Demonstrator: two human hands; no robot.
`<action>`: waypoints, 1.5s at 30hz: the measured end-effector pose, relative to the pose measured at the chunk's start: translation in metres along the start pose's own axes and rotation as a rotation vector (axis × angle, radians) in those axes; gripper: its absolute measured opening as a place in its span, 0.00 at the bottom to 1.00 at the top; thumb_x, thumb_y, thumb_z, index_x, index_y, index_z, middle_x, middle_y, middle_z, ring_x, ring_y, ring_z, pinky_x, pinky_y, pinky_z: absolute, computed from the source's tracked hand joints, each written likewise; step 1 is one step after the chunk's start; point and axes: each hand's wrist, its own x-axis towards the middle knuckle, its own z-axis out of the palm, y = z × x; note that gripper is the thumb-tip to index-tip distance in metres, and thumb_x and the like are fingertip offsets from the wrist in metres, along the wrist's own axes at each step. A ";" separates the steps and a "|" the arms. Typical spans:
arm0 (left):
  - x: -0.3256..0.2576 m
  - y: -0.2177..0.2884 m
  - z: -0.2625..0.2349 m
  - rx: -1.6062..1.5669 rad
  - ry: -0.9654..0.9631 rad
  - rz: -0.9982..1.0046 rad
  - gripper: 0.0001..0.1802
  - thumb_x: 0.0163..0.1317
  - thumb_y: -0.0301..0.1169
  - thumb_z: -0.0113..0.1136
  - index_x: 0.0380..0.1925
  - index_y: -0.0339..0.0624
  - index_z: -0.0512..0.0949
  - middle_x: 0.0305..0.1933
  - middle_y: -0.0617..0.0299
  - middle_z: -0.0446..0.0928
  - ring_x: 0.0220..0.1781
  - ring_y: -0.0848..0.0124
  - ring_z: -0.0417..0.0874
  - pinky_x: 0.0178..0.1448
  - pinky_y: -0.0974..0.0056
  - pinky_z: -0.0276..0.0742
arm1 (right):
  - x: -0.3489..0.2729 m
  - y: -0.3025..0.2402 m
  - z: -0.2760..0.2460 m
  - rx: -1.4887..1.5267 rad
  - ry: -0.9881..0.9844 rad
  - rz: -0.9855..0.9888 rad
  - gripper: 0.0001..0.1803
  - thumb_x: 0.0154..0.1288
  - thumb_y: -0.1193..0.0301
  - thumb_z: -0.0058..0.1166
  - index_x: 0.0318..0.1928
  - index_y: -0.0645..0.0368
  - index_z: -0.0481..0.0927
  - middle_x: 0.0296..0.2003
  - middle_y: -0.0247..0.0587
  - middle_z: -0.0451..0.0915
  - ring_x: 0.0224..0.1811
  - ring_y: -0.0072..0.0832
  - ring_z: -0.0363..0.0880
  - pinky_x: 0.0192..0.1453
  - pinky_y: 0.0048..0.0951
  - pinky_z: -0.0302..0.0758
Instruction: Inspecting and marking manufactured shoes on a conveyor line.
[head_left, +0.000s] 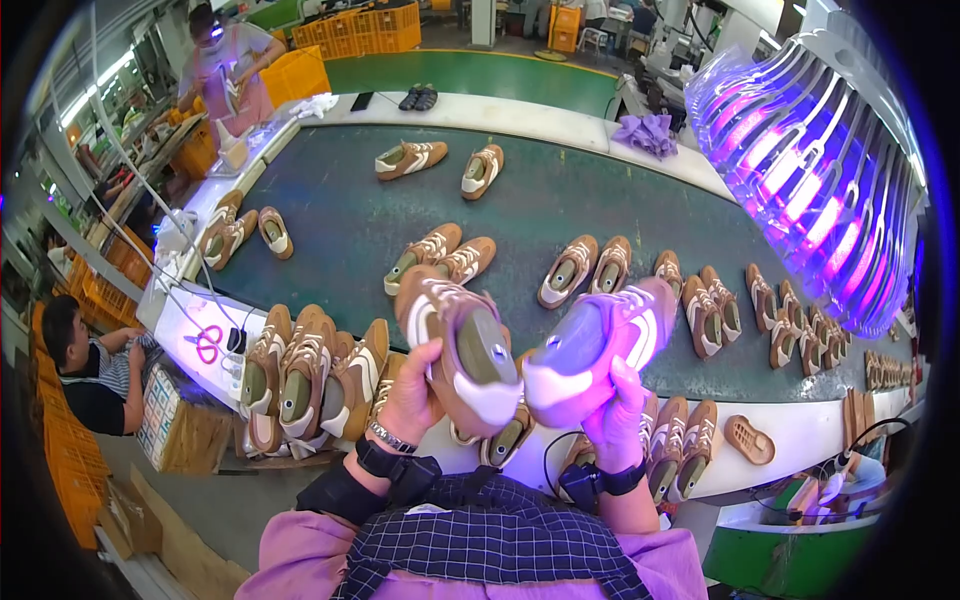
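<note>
In front of me I hold up a pair of brown sneakers with white stripes and laces, heels toward me. My left hand (412, 400) grips the left sneaker (450, 345) along its outer side near the heel. The right sneaker (600, 340) is in my right hand (616, 415), its sole side against my fingers, and purple light falls on it. Both openings face up and show the insoles. The two heels are close together. Below them, more brown sneakers (685, 440) stand on the white table edge nearest me, partly hidden by my hands.
A dark green belt (350, 215) carries several pairs of sneakers. At right hangs a lamp with a wire guard (815, 190), glowing purple. Pink-handled scissors (207, 343) lie on the left ledge. A seated person (90, 370) is at left; another person (225, 70) stands beyond the far left corner.
</note>
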 end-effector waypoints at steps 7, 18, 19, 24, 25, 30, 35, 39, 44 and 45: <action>-0.005 -0.005 0.000 0.118 0.268 0.195 0.24 0.60 0.40 0.58 0.55 0.43 0.70 0.52 0.62 0.76 0.55 0.67 0.76 0.61 0.61 0.70 | -0.007 0.009 0.007 -0.070 0.112 -0.056 0.27 0.64 0.66 0.52 0.62 0.59 0.62 0.54 0.40 0.73 0.57 0.32 0.73 0.62 0.39 0.70; -0.006 -0.018 0.004 0.121 0.341 0.266 0.22 0.60 0.40 0.59 0.52 0.43 0.72 0.51 0.64 0.77 0.54 0.70 0.76 0.60 0.62 0.71 | -0.012 0.028 0.004 -0.014 0.216 -0.031 0.23 0.67 0.58 0.49 0.57 0.57 0.66 0.47 0.43 0.78 0.42 0.31 0.82 0.37 0.31 0.85; -0.006 -0.018 0.003 0.120 0.338 0.264 0.22 0.60 0.40 0.59 0.52 0.43 0.72 0.51 0.64 0.77 0.54 0.70 0.76 0.60 0.62 0.71 | -0.013 0.029 0.004 -0.013 0.217 -0.032 0.23 0.67 0.58 0.49 0.57 0.57 0.66 0.47 0.43 0.78 0.42 0.31 0.82 0.37 0.31 0.85; -0.005 -0.021 0.000 0.075 0.337 0.240 0.22 0.61 0.37 0.58 0.54 0.41 0.70 0.52 0.63 0.76 0.53 0.69 0.77 0.60 0.61 0.72 | -0.013 0.028 -0.001 -0.007 0.223 -0.015 0.22 0.67 0.58 0.49 0.55 0.58 0.68 0.46 0.42 0.78 0.42 0.31 0.82 0.37 0.30 0.85; -0.005 -0.021 0.001 0.075 0.347 0.237 0.22 0.61 0.37 0.58 0.54 0.41 0.70 0.52 0.63 0.76 0.53 0.69 0.77 0.60 0.61 0.72 | -0.013 0.027 -0.002 -0.006 0.224 -0.016 0.22 0.67 0.58 0.49 0.55 0.58 0.68 0.46 0.42 0.78 0.42 0.31 0.82 0.37 0.30 0.85; -0.002 -0.023 -0.005 0.092 0.354 0.238 0.22 0.61 0.36 0.58 0.53 0.42 0.70 0.52 0.63 0.76 0.53 0.70 0.77 0.60 0.61 0.72 | -0.012 0.028 -0.003 -0.002 0.221 0.001 0.22 0.67 0.57 0.49 0.54 0.57 0.69 0.46 0.42 0.78 0.44 0.31 0.82 0.41 0.32 0.85; -0.001 -0.025 -0.005 0.082 0.355 0.241 0.20 0.62 0.36 0.57 0.53 0.42 0.71 0.51 0.63 0.77 0.52 0.69 0.77 0.60 0.62 0.72 | -0.011 0.028 0.000 -0.009 0.229 0.000 0.21 0.67 0.57 0.48 0.53 0.57 0.70 0.45 0.41 0.78 0.44 0.31 0.81 0.42 0.33 0.84; -0.002 -0.026 -0.004 0.061 0.383 0.225 0.20 0.63 0.36 0.57 0.53 0.42 0.71 0.51 0.63 0.77 0.52 0.69 0.77 0.60 0.62 0.72 | -0.011 0.033 -0.010 -0.022 0.235 -0.008 0.22 0.70 0.57 0.44 0.55 0.60 0.69 0.44 0.42 0.79 0.42 0.28 0.82 0.40 0.28 0.83; -0.003 -0.027 -0.002 0.096 0.388 0.254 0.20 0.63 0.37 0.56 0.53 0.42 0.70 0.51 0.62 0.76 0.52 0.69 0.77 0.59 0.62 0.72 | -0.013 0.032 -0.004 -0.023 0.247 -0.006 0.21 0.70 0.57 0.44 0.54 0.61 0.69 0.44 0.41 0.79 0.42 0.29 0.82 0.43 0.29 0.82; -0.003 -0.027 -0.001 0.097 0.391 0.254 0.20 0.63 0.37 0.56 0.53 0.42 0.70 0.51 0.62 0.76 0.52 0.69 0.77 0.59 0.62 0.72 | -0.014 0.030 -0.004 -0.019 0.256 -0.004 0.21 0.70 0.58 0.44 0.54 0.61 0.69 0.43 0.41 0.79 0.42 0.29 0.82 0.43 0.30 0.82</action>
